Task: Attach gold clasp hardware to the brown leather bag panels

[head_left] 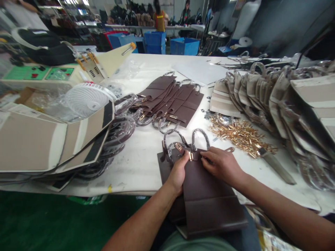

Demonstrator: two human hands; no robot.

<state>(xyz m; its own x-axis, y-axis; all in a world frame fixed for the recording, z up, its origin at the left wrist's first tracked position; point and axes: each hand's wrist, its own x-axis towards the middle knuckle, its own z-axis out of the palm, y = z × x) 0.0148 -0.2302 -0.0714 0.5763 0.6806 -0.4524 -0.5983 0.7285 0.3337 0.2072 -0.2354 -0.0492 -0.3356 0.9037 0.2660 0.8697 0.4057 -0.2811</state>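
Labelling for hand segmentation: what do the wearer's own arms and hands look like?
The left hand and right hand are both ungloved. The left forearm and right forearm are bare too, with no sleeve, watch or bracelet visible. No cables or clear markings show.

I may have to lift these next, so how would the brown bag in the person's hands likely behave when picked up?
The brown bag looks fairly stiff, holding a flat shape, though it may bend along the crease across its front. Its plastic-wrapped handles look shiny, so they may slip slightly when gripped.
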